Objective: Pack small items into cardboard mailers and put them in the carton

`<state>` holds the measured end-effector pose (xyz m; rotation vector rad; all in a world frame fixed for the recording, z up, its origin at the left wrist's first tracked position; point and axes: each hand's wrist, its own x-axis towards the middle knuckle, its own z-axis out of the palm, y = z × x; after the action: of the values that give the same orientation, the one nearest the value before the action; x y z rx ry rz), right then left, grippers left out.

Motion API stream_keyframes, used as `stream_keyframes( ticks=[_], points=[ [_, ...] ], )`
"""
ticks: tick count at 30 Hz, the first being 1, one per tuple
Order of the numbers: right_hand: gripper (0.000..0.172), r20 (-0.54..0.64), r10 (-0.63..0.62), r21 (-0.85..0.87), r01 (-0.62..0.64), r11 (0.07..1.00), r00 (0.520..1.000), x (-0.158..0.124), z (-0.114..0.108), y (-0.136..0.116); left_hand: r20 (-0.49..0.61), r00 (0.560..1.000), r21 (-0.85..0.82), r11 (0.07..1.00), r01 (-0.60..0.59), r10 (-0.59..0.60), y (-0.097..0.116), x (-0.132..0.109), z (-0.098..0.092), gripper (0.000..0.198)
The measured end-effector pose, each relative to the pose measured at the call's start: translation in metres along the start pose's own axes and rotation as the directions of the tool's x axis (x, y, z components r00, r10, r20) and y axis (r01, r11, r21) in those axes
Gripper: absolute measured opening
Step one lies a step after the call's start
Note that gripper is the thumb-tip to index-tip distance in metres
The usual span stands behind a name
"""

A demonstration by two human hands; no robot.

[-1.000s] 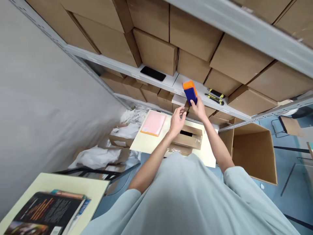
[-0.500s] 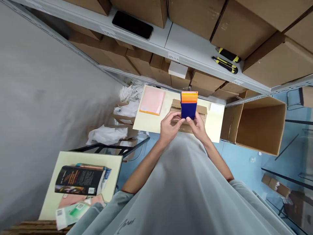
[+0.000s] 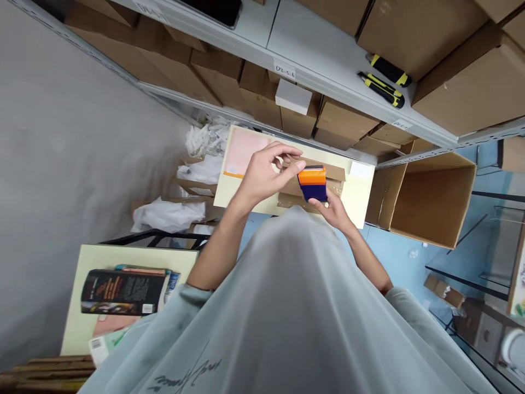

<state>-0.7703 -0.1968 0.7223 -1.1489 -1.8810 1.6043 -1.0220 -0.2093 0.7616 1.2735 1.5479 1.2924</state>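
A small flat dark blue and orange pack [image 3: 314,192] is held upright over the table, tilted a little; its exact kind is unclear. My right hand [image 3: 334,210] grips its lower right corner, thumb on the near face. My left hand [image 3: 268,169] is raised at its upper left, thumb tip at the pack's top edge and fingers bent above it. I see nothing between those fingers. Beneath the pack lies an opened brown cardboard box [image 3: 334,172] on the cream table [image 3: 356,210]. Left of that is a pink sheet or folder [image 3: 241,150] with an orange edge, partly behind my left hand.
Shelves with brown boxes [image 3: 262,93] rise beyond the table, with two utility knives [image 3: 385,87] and part of a phone [image 3: 221,8]. A large open carton [image 3: 426,197] stands right. At lower left, a side table [image 3: 77,290] holds a dark book [image 3: 118,293].
My left hand has left the pack's lower side and moved up and left to its top edge. The pack has tipped, its orange band now lower. The view has shifted slightly.
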Motion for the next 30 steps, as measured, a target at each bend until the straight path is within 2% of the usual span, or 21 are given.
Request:
stream_keyframes(
  ticks=[4,7,11,16,21,24,27,30],
  points=[
    [0.067,0.016,0.000,-0.088,0.002,0.996,1.000,-0.003,-0.009,0.006,0.064,0.996,0.016,0.998,0.064,-0.065,0.009,0.008,0.001,0.021],
    [0.065,0.043,0.009,-0.130,-0.003,0.992,0.999,-0.003,-0.017,0.010,0.088,0.990,0.002,0.994,0.107,-0.107,0.006,0.008,0.005,0.017],
    [0.061,0.058,0.054,-0.130,-0.046,0.990,0.997,-0.001,-0.020,0.012,0.119,0.978,-0.015,0.985,0.173,-0.170,-0.006,0.010,0.009,0.022],
    [0.069,0.043,0.142,-0.083,-0.138,0.987,0.989,0.006,-0.013,0.015,0.130,0.956,-0.059,0.960,0.273,-0.264,-0.025,0.014,0.008,0.021],
    [0.069,0.154,0.191,-0.124,-0.173,0.977,0.970,0.014,-0.019,0.005,0.091,0.942,-0.136,0.933,0.334,-0.324,-0.042,0.006,0.008,0.026],
    [0.070,0.282,0.234,-0.138,-0.202,0.970,0.931,0.017,-0.035,-0.006,0.059,0.944,-0.155,0.931,0.330,-0.325,-0.050,-0.006,0.010,0.025],
    [0.067,0.414,0.290,-0.169,-0.240,0.956,0.863,0.016,-0.060,-0.018,-0.025,0.938,-0.165,0.927,0.337,-0.345,-0.059,-0.016,0.007,0.025],
    [0.063,0.451,0.383,-0.280,-0.279,0.918,0.806,0.018,-0.090,-0.030,-0.118,0.912,-0.231,0.904,0.360,-0.394,-0.076,-0.022,0.003,0.029]
  ],
)
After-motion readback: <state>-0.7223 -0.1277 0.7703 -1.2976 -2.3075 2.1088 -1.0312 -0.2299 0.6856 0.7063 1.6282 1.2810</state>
